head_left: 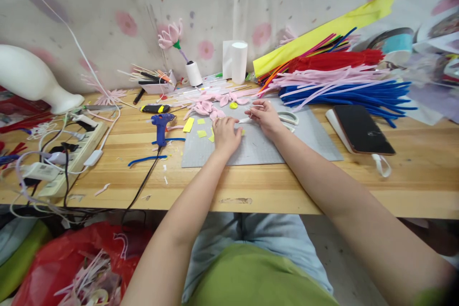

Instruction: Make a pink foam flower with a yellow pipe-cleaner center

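My left hand (226, 135) rests low over the grey cutting mat (265, 153), fingers stretched forward and thumb apart. Small yellow paper squares (201, 134) lie beside and partly under it. To its right, my right hand (264, 117) has its fingers curled into a pinch; whatever they hold is too small to make out. A pair of scissors (289, 118) with pale handles lies on the mat under that hand, its blades pointing toward my left hand. Just beyond both hands are pink fuzzy petals (204, 106) and a round yellow piece (233, 105).
Left of the mat stand a blue glue gun (161, 126), a utility knife (155, 108) and a cabled power strip (77, 158). Blue and pink pipe cleaners (344, 95) are heaped at the back right, near a phone (364, 129). A pink flower (171, 36) stands behind.
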A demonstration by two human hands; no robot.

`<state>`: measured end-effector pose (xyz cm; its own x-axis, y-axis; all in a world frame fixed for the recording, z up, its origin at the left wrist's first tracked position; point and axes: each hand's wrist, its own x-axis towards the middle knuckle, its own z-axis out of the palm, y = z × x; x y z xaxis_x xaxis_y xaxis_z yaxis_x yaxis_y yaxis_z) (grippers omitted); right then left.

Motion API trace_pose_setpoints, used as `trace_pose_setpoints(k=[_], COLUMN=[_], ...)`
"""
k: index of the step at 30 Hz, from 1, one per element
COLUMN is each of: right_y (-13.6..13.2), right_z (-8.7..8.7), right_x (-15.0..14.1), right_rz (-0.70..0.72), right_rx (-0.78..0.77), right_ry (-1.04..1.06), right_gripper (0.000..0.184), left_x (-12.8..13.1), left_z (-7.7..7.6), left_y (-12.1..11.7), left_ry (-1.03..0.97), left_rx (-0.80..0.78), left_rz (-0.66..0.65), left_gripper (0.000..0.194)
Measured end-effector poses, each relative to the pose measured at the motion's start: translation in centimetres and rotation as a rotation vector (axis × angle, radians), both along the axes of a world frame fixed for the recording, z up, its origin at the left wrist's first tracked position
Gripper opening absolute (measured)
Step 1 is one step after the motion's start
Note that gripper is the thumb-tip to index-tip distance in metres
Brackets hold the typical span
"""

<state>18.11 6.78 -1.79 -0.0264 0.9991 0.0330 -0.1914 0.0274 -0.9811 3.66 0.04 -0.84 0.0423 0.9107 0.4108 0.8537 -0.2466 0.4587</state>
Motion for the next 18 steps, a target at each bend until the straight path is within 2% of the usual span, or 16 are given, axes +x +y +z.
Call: trace_pose_setpoints(k=[3,6,8,11,15,18], right_y=[-0.3,-0.4,-0.3,0.0,0.5,0.6], right_z=[0.1,0.1,0.1,0.0,0.0,-0.1], right_x=[0.0,0.1,0.2,0.6,1.4,1.8], right_rz=[0.055,0.071,0.069,0.063,-0.004,-0.039], right_rx=[-0.006,-0.022,-0.046,-0.059,0.02,0.091], right_ry=[0.067,0.072,0.093,0.115,-0.009,-0.194], right_gripper=[0.039,0.041,0.043,0.041,0.035,0.031], left_x=[1.9,3.2,3.5,3.3,2.3,1.6], left_z=[0.4,0.7,0.6,0.1,-0.2,0.4], left_y=[1.4,2.8,3.5,4.3,5.2,5.6], left_ry=[-0.039,-0.049,-0.037,0.009,0.114,0.145], left_rx=[-0.059,-0.06,-0.049,-0.038,0.014,0.009], left_rz=[0.046,0.052,0.034,0.014,-0.046,-0.06], left_gripper=[0.021,0.015,0.008,0.009,0.014,0.027])
